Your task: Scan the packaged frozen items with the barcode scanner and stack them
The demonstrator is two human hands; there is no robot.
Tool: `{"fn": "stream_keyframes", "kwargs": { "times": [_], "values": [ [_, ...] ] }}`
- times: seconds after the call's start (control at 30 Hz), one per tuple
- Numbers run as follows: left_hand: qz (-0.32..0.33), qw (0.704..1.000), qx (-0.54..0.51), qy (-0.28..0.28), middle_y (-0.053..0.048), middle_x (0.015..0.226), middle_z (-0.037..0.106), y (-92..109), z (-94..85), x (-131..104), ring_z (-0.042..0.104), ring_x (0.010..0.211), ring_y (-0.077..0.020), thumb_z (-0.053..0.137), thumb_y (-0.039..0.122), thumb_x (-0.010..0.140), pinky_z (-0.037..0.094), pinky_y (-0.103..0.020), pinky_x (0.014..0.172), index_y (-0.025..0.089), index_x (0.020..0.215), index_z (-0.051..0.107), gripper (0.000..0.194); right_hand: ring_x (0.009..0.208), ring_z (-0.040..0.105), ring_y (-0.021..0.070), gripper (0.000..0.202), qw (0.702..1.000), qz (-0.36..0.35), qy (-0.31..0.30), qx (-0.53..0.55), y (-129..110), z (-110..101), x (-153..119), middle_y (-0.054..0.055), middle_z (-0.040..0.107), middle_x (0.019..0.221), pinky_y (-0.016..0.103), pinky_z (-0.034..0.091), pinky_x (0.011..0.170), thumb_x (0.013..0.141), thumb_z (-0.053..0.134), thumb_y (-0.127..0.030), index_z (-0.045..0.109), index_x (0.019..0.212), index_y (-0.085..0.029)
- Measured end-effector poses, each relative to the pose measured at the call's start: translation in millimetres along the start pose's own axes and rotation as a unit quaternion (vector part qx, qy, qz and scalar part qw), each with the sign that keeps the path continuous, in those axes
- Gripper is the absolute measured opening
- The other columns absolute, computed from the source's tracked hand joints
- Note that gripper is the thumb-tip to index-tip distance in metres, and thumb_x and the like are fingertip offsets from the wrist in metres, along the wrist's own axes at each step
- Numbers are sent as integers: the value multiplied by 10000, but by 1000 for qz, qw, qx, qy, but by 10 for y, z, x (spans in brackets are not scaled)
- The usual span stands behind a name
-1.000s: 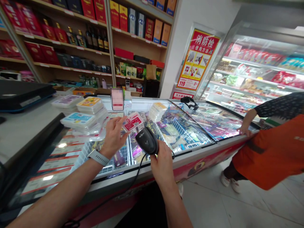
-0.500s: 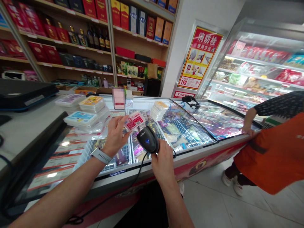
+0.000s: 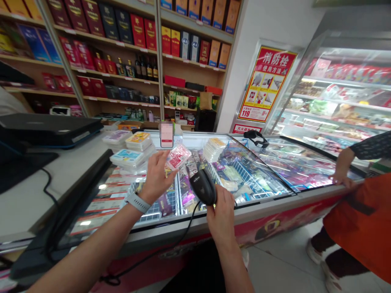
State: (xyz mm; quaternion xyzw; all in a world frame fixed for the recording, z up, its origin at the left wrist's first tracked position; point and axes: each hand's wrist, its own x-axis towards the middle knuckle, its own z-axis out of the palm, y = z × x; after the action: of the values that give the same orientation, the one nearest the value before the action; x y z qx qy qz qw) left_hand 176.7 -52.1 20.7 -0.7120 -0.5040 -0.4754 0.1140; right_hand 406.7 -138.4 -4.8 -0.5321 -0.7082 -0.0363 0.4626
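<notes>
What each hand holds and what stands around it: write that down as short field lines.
Left hand: holds a red-and-white pack by its edge
Right hand: holds a black scanner
Below both: glass-topped freezer
Right of held pack: stack of packs
Behind held pack: upright phone
Other person: orange garment, hand at freezer's edge
Background: shelves of boxes and bottles

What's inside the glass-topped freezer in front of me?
Wire baskets and colourful packages show inside the freezer. Your left hand and its red-labelled box, the scanner and the stacked plastic boxes cover parts of it, and whatever lies beneath the top packages is hidden.
</notes>
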Motion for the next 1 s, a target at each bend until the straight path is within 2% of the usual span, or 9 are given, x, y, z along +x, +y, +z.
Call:
{"fn": "stream_keyframes", "kwargs": {
  "times": [0.13,0.37,0.47,0.63,0.73,0.8,0.87,0.93,1.0],
  "values": [
    [-25,999,-8,-19,-142,1316,537,-203,-428,119,516,1230,-316,660,414,857,431,-500,1086,176,1446,430,676,1119,519,300,480,1000,-15,11,1,58,-2,-59,148,611,1188,534,390,1020,797,466,-25,496,1255,-163],
    [-128,989,0,-79,-125,1405,552,-925,-1211,206,566,1201,-276,551,682,841,475,-511,1014,166,1395,452,764,1104,524,303,451,1000,-19,15,2,90,-10,-91,148,611,1165,531,405,998,811,462,-36,503,1244,-156],
    [-136,979,-19,-151,-130,1448,536,-1147,-1344,210,520,1295,-296,513,749,809,452,-483,1065,186,1391,459,812,1095,521,309,440,999,-20,25,1,116,8,-111,152,606,1165,538,412,984,822,466,-52,501,1249,-152],
    [-124,968,-6,-218,-153,1513,491,-1395,-1322,230,471,1364,-318,464,742,815,373,-488,1144,151,1425,446,850,1106,523,302,457,999,-22,31,9,127,-2,-127,151,602,1180,541,406,998,826,457,-53,496,1268,-162],
    [-76,982,67,-157,-113,1483,525,-1278,-1292,209,473,1359,-305,459,679,833,345,-502,1163,172,1408,470,766,1120,523,301,472,999,-17,39,18,114,-26,-123,148,605,1185,545,395,1012,817,462,-52,496,1273,-168],
    [-57,989,118,-71,-54,1436,561,-1031,-1251,159,474,1353,-292,468,620,861,346,-505,1163,241,1366,509,633,1125,522,299,482,999,-12,40,25,102,-41,-123,142,605,1187,542,392,1018,806,460,-48,497,1270,-172],
    [-86,989,118,6,-13,1365,600,-713,-1141,90,542,1272,-273,486,564,898,425,-473,1105,312,1319,545,494,1132,523,295,483,999,-7,41,30,91,-50,-125,138,604,1190,541,389,1024,804,450,-46,500,1267,-175],
    [-98,994,53,-23,-29,1188,678,-415,-909,29,648,1064,-266,526,563,878,528,-445,957,300,1234,599,449,1146,522,292,480,998,-1,46,34,84,-56,-130,137,602,1201,545,384,1032,810,444,-50,502,1268,-177],
    [-122,983,-53,-123,-50,1094,708,-200,-530,9,674,1007,-282,585,600,830,557,-430,867,272,1222,601,512,1160,517,292,482,998,6,56,41,84,-60,-135,136,598,1214,549,381,1040,816,445,-59,500,1280,-179]
  ]
}}
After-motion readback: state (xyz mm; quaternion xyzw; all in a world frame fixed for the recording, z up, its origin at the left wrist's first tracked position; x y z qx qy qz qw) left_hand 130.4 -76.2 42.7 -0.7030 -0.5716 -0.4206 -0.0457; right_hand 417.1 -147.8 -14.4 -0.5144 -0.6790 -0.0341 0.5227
